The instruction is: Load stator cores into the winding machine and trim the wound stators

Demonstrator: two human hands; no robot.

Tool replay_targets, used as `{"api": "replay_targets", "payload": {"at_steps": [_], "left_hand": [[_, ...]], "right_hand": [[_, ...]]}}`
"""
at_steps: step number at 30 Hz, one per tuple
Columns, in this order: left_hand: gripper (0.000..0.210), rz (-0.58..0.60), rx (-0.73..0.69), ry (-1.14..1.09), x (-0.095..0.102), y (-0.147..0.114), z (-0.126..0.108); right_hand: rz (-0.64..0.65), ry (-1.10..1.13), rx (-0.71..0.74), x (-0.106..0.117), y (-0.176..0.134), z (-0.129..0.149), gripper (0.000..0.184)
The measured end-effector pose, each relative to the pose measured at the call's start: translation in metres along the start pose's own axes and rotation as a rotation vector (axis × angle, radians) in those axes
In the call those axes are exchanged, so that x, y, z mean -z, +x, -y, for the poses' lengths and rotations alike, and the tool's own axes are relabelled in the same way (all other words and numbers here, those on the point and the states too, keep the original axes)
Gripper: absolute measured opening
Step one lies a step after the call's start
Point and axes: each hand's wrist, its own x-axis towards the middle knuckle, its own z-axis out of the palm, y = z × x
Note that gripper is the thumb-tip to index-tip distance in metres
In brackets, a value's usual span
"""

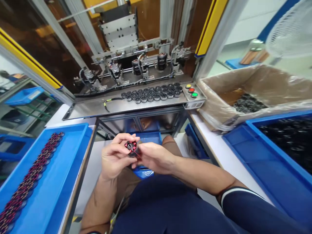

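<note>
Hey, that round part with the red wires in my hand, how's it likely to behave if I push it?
The round part may roll if laid on its side, since its wall looks cylindrical. Its body is probably stiff, showing no sag in the left hand. Its thin red wire looks floppy and might snag.

So the shirt (156, 208) is plain dark navy, kinda loose and smooth across the front, with short sleeves. Right sleeve (246, 203) has a clean white stripe (240, 189) running around it just in from the hem, and the hem itself is dark, so it's got a polo-ish trim look. Only a sliver of the left sleeve (94, 232) makes it in, dark with a bit of white too. Forearms are bare, and so are the left hand (109, 157) and right hand (156, 159). Below that there's brownish legwear (128, 183), can't tell the cut.
</note>
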Motion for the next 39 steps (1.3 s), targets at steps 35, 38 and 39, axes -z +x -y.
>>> {"api": "replay_targets", "payload": {"at_steps": [35,38,39], "left_hand": [[0.043,-0.048,-0.237,1.17,0.027,-0.021,-0.005],[0.041,-0.014,-0.209,1.138,0.027,-0.024,-0.006],[0.041,-0.011,-0.193,1.11,0.028,-0.025,-0.007]], "right_hand": [[-0.011,-1.661,0.856,0.0,0.023,0.026,0.004],[0.047,-1.608,0.833,-0.005,0.027,0.035,0.005],[0.074,-1.587,0.813,-0.006,0.029,0.039,0.005]]}}
